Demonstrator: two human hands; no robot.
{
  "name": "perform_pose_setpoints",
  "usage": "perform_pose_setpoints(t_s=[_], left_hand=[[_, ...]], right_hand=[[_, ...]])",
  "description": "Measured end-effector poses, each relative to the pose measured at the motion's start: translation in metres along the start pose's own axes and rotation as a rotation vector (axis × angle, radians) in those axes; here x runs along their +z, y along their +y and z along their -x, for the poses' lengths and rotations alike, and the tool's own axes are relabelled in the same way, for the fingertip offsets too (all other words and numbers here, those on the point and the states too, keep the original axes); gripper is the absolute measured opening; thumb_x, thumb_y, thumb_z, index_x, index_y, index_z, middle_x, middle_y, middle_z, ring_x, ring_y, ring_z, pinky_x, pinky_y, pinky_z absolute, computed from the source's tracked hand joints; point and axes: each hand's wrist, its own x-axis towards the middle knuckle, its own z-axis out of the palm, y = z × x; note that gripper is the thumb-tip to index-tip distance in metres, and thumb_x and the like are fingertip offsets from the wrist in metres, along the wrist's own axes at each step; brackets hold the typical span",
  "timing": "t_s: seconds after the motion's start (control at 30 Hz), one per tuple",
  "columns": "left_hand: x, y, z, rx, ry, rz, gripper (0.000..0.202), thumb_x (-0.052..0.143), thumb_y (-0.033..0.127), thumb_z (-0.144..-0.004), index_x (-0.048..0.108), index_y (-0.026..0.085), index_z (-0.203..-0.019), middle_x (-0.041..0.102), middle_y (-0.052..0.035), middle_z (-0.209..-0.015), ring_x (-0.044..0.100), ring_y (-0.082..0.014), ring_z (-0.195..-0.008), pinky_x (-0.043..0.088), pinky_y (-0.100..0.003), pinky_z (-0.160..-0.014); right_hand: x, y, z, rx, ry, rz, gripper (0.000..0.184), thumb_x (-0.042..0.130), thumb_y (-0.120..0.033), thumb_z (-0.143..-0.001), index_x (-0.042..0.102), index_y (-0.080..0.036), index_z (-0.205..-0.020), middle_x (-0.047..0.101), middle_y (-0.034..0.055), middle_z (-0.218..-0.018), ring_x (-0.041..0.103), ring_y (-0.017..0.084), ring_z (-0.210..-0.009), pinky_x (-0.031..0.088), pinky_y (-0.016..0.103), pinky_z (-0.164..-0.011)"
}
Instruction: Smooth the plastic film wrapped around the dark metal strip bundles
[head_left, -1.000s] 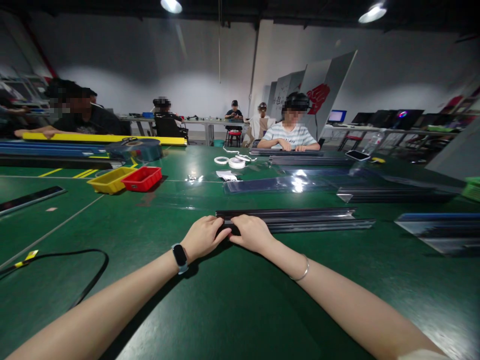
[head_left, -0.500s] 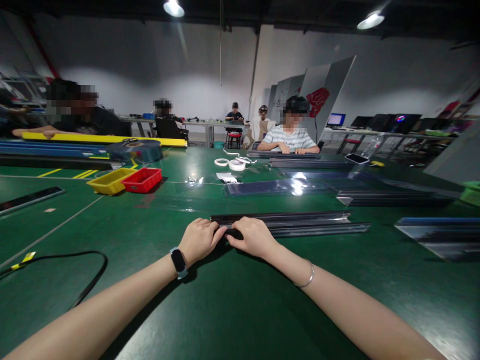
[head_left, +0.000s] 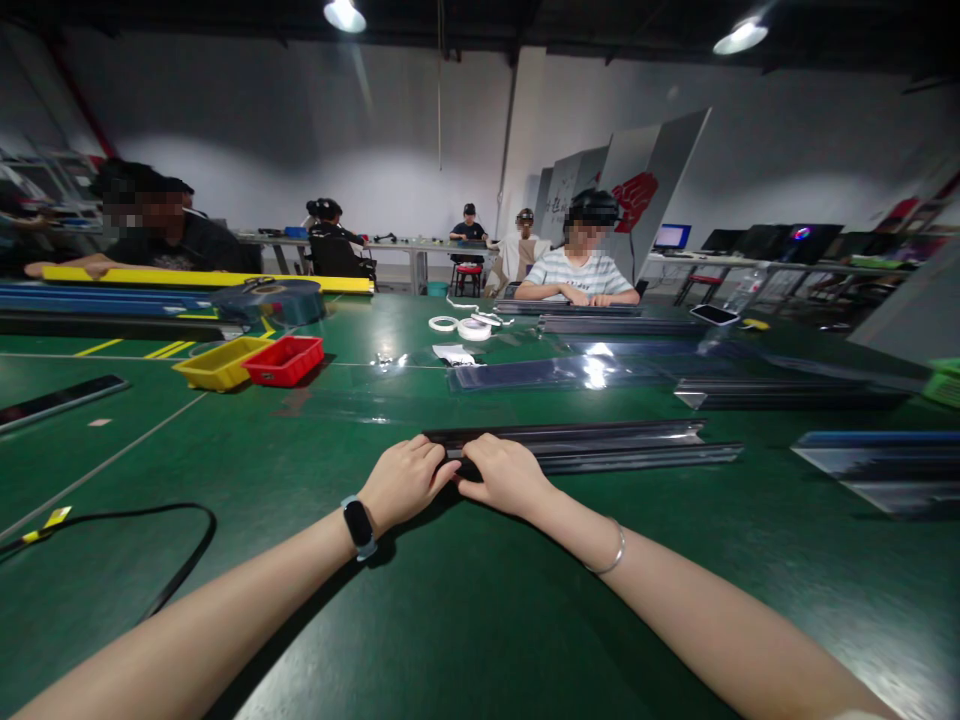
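Observation:
A long black channel-shaped profile strip (head_left: 622, 445) lies across the green table in front of me, its hollow side showing toward the right. At its left end, my left hand (head_left: 409, 478) grips the strip with bent fingers, thumb pointing right. Close beside it, my right hand (head_left: 504, 472) is closed over the same strip, fingers on top and thumb at the near edge. The two thumbs almost meet. Whatever lies under the fingertips is hidden.
Beyond the strip lie a clear plastic sheet (head_left: 525, 374) and white tape rolls (head_left: 474, 328). Yellow (head_left: 217, 368) and red bins (head_left: 286, 362) stand left, near a phone (head_left: 64, 400) and black cable (head_left: 187, 550). More profiles (head_left: 885, 470) lie right. A co-worker (head_left: 577, 270) sits opposite.
My left thumb and fingers have shifted slightly to the right along the strip. My right hand stays nearly in place, and the strip has barely moved.

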Motion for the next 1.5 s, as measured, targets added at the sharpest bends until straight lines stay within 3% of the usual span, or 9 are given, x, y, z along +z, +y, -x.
perform_pose_setpoints(t_s=[0.47,0.8,1.1,1.3,1.5], left_hand=[[0.003,-0.001,-0.002,-0.066,-0.015,-0.033,0.039,0.028,0.041,-0.087,0.055,0.016,-0.074,0.060,-0.0067,-0.071,0.055,-0.0179,-0.072,0.041,-0.030,-0.068],[0.002,0.001,0.000,-0.110,0.014,-0.058,0.042,0.028,0.042,-0.087,0.057,0.016,-0.070,0.060,-0.0070,-0.067,0.055,-0.0175,-0.069,0.040,-0.030,-0.067],[0.002,-0.002,0.001,-0.098,0.028,-0.023,0.039,0.028,0.039,-0.088,0.057,0.017,-0.077,0.060,-0.0062,-0.074,0.054,-0.0167,-0.079,0.040,-0.028,-0.069],[0.002,-0.001,0.000,-0.114,0.033,-0.048,0.037,0.028,0.039,-0.088,0.056,0.017,-0.077,0.059,-0.0067,-0.073,0.053,-0.0180,-0.078,0.040,-0.029,-0.069],[0.004,-0.003,0.001,-0.131,0.042,-0.080,0.040,0.028,0.041,-0.087,0.055,0.017,-0.072,0.059,-0.0065,-0.070,0.053,-0.0169,-0.073,0.040,-0.028,-0.067]], right_hand=[[0.002,0.002,-0.001,-0.001,-0.006,0.003,0.031,0.042,-0.044,-0.079,0.054,-0.018,-0.090,0.059,0.0059,-0.084,0.053,0.017,-0.083,0.037,0.027,-0.072],[0.000,-0.004,0.002,0.085,0.028,0.057,0.031,0.042,-0.045,-0.078,0.053,-0.016,-0.081,0.059,0.0070,-0.077,0.053,0.018,-0.078,0.035,0.029,-0.072],[0.001,0.006,-0.001,0.028,0.012,0.037,0.032,0.042,-0.046,-0.077,0.053,-0.017,-0.082,0.058,0.0063,-0.083,0.050,0.017,-0.082,0.036,0.027,-0.070],[0.004,0.003,0.000,0.000,0.057,0.022,0.028,0.043,-0.042,-0.078,0.051,-0.016,-0.087,0.057,0.0070,-0.086,0.049,0.017,-0.085,0.036,0.028,-0.073],[0.002,0.001,-0.001,0.014,0.021,0.007,0.030,0.042,-0.042,-0.079,0.051,-0.016,-0.089,0.058,0.0070,-0.083,0.051,0.017,-0.084,0.036,0.028,-0.075]])
